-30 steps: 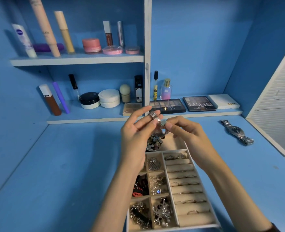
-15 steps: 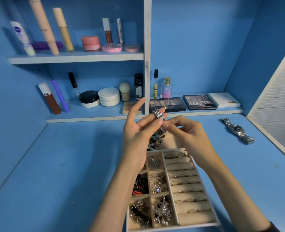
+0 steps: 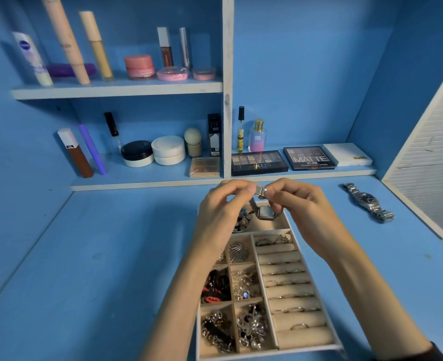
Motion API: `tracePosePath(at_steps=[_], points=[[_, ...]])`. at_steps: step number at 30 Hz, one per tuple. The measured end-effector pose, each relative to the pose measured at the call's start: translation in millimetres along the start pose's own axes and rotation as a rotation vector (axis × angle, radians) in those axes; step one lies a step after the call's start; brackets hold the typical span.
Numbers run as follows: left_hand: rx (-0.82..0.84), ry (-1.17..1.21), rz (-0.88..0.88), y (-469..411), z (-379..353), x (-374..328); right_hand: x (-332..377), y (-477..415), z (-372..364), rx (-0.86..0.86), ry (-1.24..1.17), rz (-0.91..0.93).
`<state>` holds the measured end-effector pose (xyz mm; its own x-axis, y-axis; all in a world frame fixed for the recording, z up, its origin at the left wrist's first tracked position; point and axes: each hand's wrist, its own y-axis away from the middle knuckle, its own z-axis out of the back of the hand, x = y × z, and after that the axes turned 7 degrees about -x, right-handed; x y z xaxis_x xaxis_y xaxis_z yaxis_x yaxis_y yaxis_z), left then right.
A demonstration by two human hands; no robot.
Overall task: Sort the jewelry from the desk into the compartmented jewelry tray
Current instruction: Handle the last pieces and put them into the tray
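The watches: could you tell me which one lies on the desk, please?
The round-faced watch at far right; the square-faced watch hangs between the left hand and right hand over the tray.

Tray (image 3: pixel 267 353) on desk (image 3: pixel 98 269), wristwatch (image 3: pixel 367 200) well right, beads (image 3: pixel 242 222) perhaps in tray's back.

Small square-faced watch (image 3: pixel 265 212), metal band ends pinched by left hand (image 3: pixel 223 212) and right hand (image 3: pixel 298 204), dangling above far compartment of beige tray (image 3: pixel 305 337) already holding rings (image 3: pixel 297 326). Round silver watch (image 3: pixel 367 200) flat on bench (image 3: pixel 85 256), well right.
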<state>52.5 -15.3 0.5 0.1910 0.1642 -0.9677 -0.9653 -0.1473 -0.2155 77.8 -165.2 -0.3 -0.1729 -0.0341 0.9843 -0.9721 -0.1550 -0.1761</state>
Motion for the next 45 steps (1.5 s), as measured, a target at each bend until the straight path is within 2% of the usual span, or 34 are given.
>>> tracePosePath(at_steps=[3,20,23,26,29,32,36,39,41,43,45], points=[[0.02,-0.046,0.012,0,1,2,1,0,1,0.016,0.048,-0.008],[0.042,0.064,0.051,1,4,-6,-5,0,2,0.102,0.024,0.005],[-0.018,0.074,0.031,-1,5,-13,-8,1,2,0.218,-0.005,-0.045],[-0.117,0.114,0.074,-7,4,-16,-10,3,-2,0.243,-0.011,-0.024],[-0.128,0.194,0.157,-14,5,-19,-12,4,-10,0.209,0.105,0.051],[-0.081,0.288,0.227,-21,10,-20,-16,4,-16,0.111,0.098,0.056],[-0.18,0.161,0.263,-31,12,-13,-14,-2,-8,-0.056,0.006,0.009],[-0.2,0.111,0.298,-36,5,-6,-15,-3,4,-0.107,0.023,-0.058],[-0.215,0.063,0.32,-38,-2,2,-18,-4,9,-0.152,0.142,-0.09],[-0.254,-0.026,0.3,-41,-9,9,-24,-5,12,-0.187,0.342,-0.041],[-0.252,-0.21,0.224,-41,-13,14,-28,-7,12,-0.177,0.503,0.037]])
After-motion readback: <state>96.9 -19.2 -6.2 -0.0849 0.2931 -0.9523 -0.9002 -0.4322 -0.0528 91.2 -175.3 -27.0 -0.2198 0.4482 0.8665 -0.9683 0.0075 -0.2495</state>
